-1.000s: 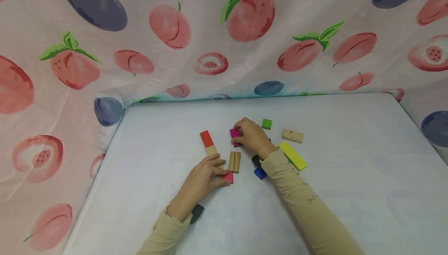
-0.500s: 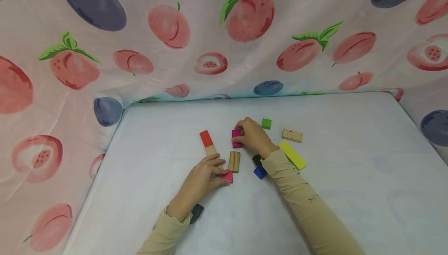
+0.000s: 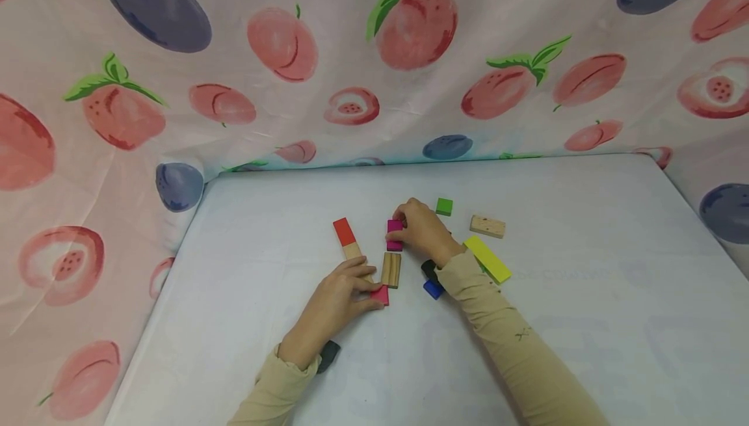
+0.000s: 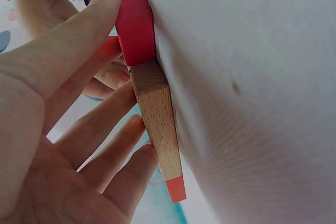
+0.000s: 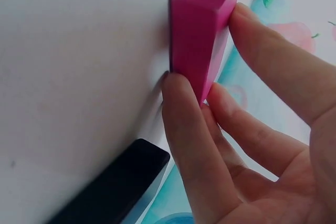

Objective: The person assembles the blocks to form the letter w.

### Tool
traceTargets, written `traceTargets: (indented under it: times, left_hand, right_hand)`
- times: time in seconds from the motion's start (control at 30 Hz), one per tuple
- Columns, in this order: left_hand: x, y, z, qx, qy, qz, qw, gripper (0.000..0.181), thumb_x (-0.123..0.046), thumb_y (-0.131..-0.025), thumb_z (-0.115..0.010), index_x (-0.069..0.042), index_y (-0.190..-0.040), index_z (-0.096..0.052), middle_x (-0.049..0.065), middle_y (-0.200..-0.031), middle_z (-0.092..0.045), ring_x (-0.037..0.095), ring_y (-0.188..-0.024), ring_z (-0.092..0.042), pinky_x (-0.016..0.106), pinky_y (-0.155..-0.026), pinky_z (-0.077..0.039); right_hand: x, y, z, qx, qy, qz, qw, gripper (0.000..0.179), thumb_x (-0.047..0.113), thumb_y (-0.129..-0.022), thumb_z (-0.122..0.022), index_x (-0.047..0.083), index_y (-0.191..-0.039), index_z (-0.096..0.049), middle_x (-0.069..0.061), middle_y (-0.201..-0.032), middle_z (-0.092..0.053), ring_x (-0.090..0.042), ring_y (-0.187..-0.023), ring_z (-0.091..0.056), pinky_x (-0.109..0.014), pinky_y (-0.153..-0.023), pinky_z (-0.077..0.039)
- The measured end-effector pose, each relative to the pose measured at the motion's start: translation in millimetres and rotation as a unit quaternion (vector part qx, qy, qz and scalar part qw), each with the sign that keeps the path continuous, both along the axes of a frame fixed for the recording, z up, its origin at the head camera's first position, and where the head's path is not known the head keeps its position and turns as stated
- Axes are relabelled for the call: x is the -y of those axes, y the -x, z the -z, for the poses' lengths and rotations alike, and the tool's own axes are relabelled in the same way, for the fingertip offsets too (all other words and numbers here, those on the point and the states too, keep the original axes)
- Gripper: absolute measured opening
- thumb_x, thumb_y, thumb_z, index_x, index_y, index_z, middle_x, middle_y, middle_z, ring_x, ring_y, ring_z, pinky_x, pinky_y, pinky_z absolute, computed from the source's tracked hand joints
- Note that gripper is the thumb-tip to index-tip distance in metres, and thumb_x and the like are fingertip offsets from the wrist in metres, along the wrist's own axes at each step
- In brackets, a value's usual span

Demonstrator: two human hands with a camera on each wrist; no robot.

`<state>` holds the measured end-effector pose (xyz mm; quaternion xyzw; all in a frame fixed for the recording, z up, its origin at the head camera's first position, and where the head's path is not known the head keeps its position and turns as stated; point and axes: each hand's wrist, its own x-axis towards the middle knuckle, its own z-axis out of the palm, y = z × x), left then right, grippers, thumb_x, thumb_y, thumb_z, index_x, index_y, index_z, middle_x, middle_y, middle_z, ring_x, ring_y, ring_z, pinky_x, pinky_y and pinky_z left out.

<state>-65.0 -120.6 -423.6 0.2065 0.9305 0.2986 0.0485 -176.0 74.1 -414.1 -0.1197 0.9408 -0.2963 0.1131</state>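
My right hand (image 3: 426,229) pinches a magenta block (image 3: 394,246) between thumb and fingers, just beyond the far end of a striped wooden block (image 3: 391,270). In the right wrist view the fingertips press opposite sides of the magenta block (image 5: 194,35). With thumb and index finger my left hand (image 3: 330,296) pinches a pinkish-red block (image 4: 135,30) at the near end of a row. Its other fingers spread along a plain wooden block (image 4: 158,119), which joins the red one end to end. An orange-red block (image 3: 344,233) forms the row's far end.
To the right lie a yellow plank (image 3: 488,259), a speckled wooden block (image 3: 487,226), a small green block (image 3: 444,207) and a blue block (image 3: 433,289) beside the right forearm. A black block (image 5: 121,182) lies below the right hand in its wrist view. Fruit-patterned cloth (image 3: 345,49) walls the table's back.
The magenta block has straightened and slid toward the striped wooden block, with my right hand moving along slightly. My left hand and its row have stayed in place.
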Motion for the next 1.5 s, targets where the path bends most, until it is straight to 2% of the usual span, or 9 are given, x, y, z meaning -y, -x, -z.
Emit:
traceTargets:
  times: [0.77, 1.1, 1.5]
  left_hand:
    - [-1.0, 0.0, 0.4, 0.002, 0.009, -0.004, 0.9999, 0.033, -0.026, -0.075, -0.087, -0.010, -0.104, -0.080, 0.002, -0.129, -0.067, 0.022, -0.137, -0.047, 0.041, -0.110, -0.044]
    - [-1.5, 0.2, 0.1, 0.013, 0.007, -0.006, 0.9999, 0.034, -0.026, -0.076, -0.086, -0.010, -0.105, -0.079, 0.003, -0.130, -0.066, 0.023, -0.137, -0.046, 0.042, -0.109, -0.045]
    - [-0.6, 0.2, 0.4, 0.003, 0.009, 0.002, 1.0000, 0.034, -0.026, -0.076, -0.086, -0.010, -0.105, -0.079, 0.003, -0.129, -0.067, 0.023, -0.137, -0.046, 0.042, -0.109, -0.045]
  right_hand:
    - [0.8, -4.4, -1.3, 0.009, -0.003, 0.001, 1.0000, 0.039, 0.025, -0.085, -0.080, -0.002, -0.111, -0.069, -0.015, -0.109, -0.062, -0.023, -0.092, -0.059, -0.033, -0.083, -0.057]
    - [2.9, -5.2, -0.3, 0.016, -0.005, 0.006, 0.9998, 0.040, 0.026, -0.085, -0.081, -0.002, -0.111, -0.069, -0.015, -0.108, -0.061, -0.024, -0.093, -0.060, -0.032, -0.084, -0.058]
    - [1.8, -6.7, -2.2, 0.008, -0.001, -0.003, 1.0000, 0.039, 0.025, -0.085, -0.081, -0.002, -0.110, -0.069, -0.015, -0.109, -0.062, -0.024, -0.093, -0.060, -0.033, -0.084, -0.058]
